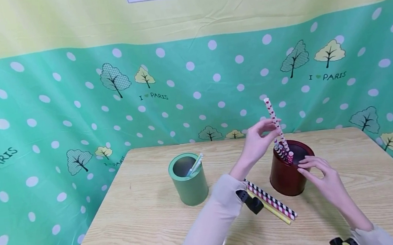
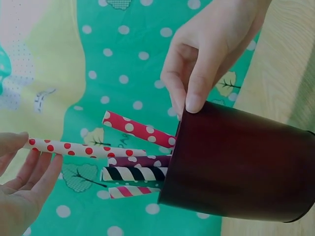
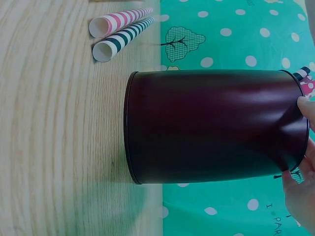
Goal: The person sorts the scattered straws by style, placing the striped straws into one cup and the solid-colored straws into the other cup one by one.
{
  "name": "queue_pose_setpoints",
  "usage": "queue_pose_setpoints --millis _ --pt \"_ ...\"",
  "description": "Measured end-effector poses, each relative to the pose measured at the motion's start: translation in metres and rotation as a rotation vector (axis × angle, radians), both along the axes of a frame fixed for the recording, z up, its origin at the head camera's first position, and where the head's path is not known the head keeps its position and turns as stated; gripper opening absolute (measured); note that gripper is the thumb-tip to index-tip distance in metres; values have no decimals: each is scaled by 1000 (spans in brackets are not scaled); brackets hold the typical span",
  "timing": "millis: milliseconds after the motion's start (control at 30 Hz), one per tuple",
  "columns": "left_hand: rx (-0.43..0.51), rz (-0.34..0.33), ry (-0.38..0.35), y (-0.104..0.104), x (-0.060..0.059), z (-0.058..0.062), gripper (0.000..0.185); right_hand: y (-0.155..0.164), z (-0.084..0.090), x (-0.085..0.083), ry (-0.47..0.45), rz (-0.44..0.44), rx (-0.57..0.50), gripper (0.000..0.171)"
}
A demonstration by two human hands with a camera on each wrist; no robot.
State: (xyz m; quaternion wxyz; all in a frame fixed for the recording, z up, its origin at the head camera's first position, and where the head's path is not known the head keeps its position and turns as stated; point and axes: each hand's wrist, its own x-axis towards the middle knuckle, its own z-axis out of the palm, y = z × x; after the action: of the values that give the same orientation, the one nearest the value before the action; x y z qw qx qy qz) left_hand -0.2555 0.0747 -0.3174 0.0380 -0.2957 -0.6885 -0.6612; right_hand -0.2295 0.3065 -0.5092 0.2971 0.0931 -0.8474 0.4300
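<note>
L hand (image 1: 257, 142) pinches a red-dotted white straw (image 1: 274, 119) w/ curled fingertips about mid-length, straw nearly upright, long axis vertical w/ a slight lean: top end tips toward the far edge of the table (image 1: 151, 232) and a bit left, bottom end sits inside the dark red cup (image 1: 286, 179) among other straws. Likely held there so it can slide straight along its axis past the rim w/o snagging the rest. R hand (image 1: 320, 175) rests fingertips on the cup's near-right rim, thumb and fingers lightly bent round the edge, prob. to steady the cup so it doesn't tip; whether it truly grips or just touches is hard to tell. Cup stands right of table centre. Just beside its left, 3 loose straws (image 1: 271, 202) (black-striped, pink-striped, yellow) lie flat, pointing diagonally toward the near edge. Green cup (image 1: 187, 180) stands well left of centre w/ pale straws in it.
</note>
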Motion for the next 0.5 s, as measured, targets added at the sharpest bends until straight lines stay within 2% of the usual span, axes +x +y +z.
queue_pose_setpoints --millis 133,333,500 --pt "-12 4 -4 2 -3 -3 27 1 -1 0 3 2 -1 18" --pt "-77 46 -16 2 -4 -5 27 0 -1 0 4 4 -5 18" --pt "-58 20 -32 -4 2 -1 29 0 0 0 1 2 -9 17"
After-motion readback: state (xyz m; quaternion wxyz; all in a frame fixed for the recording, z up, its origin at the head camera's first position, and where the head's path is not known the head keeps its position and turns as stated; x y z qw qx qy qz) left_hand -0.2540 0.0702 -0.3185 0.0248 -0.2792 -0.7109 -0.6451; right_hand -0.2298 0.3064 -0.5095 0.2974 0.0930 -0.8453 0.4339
